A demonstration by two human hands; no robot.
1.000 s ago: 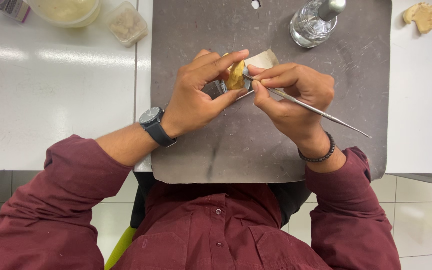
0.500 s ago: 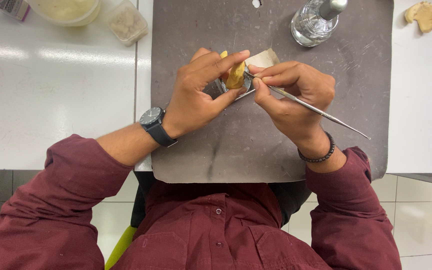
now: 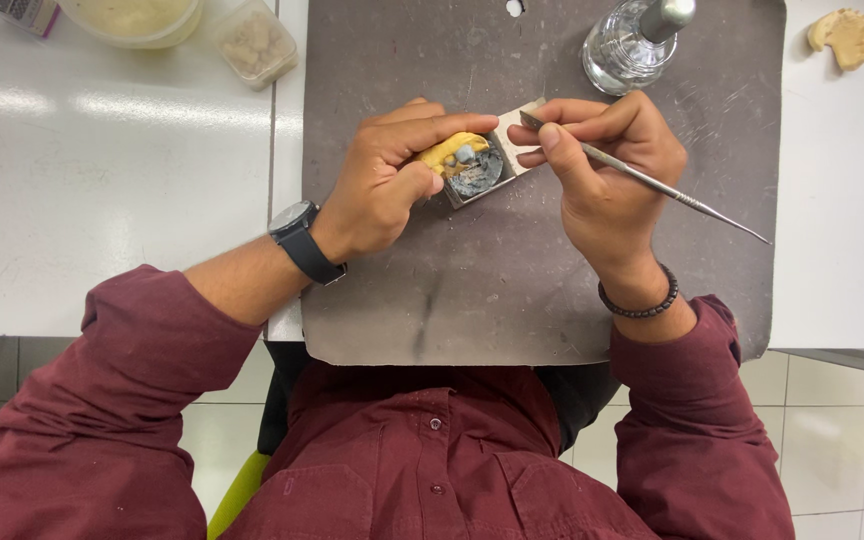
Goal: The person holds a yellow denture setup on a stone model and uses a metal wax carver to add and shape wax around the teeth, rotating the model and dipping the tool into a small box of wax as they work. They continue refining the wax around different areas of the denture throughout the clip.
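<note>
Two hands over a grey mat on a white table. Left hand pinches a small yellow cast between thumb and curled fingers; the cast sits right at the fingertips, just above a small square metal block with a round grey patch on top. Cast touches or overhangs the block edge, can't tell which. Right hand has fingers pressed together around a thin metal instrument, pen grip, thumb and index clamped near the working end. Tip points at the block's upper right corner, just beside the cast; actual contact hard to make out. Long tail of the instrument sticks out to the right past the wrist.

Hidden: most of the cast is covered by left fingers, its shape unclear. Small grey bit on the cast, too small to identify. Lower part of the block hidden behind the left thumb.

Containers: glass bottle with metal top at the mat's upper edge, looks clear inside. Pale tub top left, cut off by frame, holds off-white stuff. Small clear box beside it holds beige lumps. Tan cast piece lies on the table top right, well apart. Black watch on left wrist, bead bracelet on right.
</note>
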